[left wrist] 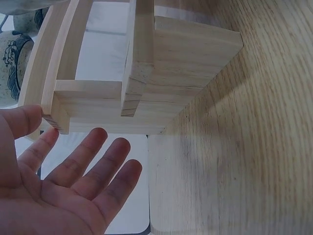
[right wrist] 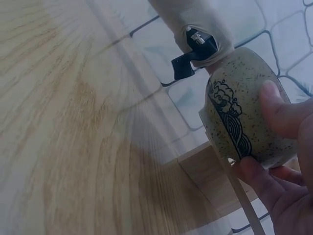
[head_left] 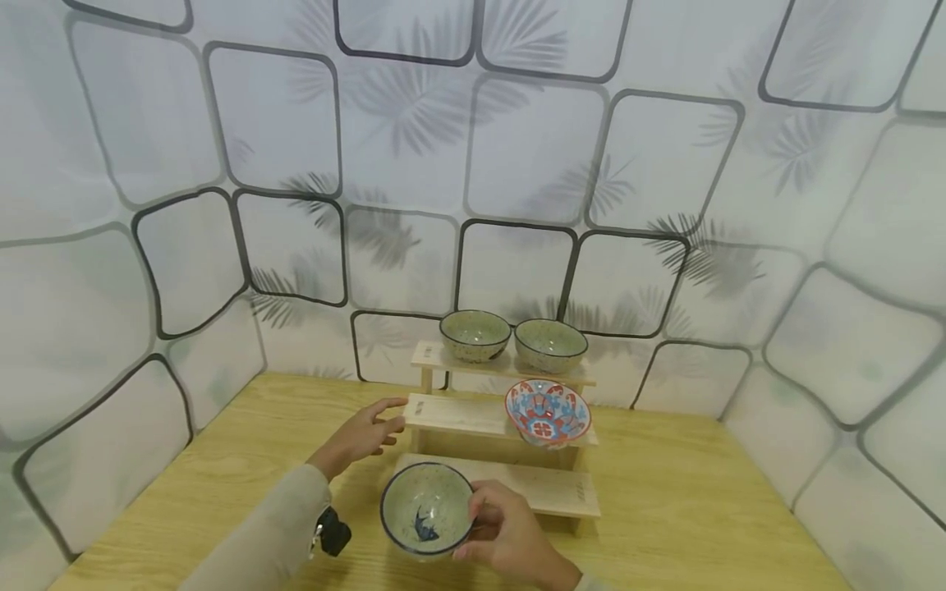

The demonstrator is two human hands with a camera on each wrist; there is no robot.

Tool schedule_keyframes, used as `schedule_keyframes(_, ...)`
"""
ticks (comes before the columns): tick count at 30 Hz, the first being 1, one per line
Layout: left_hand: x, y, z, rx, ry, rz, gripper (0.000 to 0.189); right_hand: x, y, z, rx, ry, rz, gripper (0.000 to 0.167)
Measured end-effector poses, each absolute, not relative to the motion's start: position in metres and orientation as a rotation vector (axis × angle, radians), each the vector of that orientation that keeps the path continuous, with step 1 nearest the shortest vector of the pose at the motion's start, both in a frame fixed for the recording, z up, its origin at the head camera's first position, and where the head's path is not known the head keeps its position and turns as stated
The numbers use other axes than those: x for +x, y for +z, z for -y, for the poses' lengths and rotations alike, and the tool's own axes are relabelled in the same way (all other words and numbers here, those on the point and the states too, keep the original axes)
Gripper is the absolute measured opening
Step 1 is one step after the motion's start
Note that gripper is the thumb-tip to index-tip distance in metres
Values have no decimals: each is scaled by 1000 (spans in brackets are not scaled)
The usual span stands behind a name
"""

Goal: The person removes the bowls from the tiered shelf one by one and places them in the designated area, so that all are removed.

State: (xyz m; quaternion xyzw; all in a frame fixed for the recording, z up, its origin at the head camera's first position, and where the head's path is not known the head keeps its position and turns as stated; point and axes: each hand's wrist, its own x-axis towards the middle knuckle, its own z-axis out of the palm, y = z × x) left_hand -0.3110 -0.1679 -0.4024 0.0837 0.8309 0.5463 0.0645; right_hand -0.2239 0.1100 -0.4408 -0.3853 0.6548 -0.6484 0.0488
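My right hand (head_left: 510,525) grips a speckled grey-green bowl (head_left: 426,505) with a dark blue rim and a blue motif inside. Thumb and fingers hold its right side, above the lowest step of a pale wooden three-step rack (head_left: 458,414). In the right wrist view a dark wave pattern shows on the outside of the bowl (right wrist: 239,115). At the left end of the middle step, my left hand (head_left: 362,437) has its thumb and a finger at the board's end. Its other fingers spread loosely in the left wrist view, with nothing in the palm (left wrist: 63,196).
Two similar green bowls, a left one (head_left: 475,335) and a right one (head_left: 550,345), stand on the top step. A red-and-blue patterned bowl (head_left: 548,412) sits tilted forward at the middle step's right. The wooden table (head_left: 687,492) meets patterned walls (head_left: 532,164).
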Motion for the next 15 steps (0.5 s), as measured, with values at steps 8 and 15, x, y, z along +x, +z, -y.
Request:
schedule_keyframes(8, -308, -400, 169, 266, 1645, -2499, 53, -222, -445, -107, -1154, -1927, -2016, 38)
schedule_keyframes(15, -309, -401, 169, 270, 1653, -2488, 51, -217, -447, -107, -1202, -1879, -1979, 38)
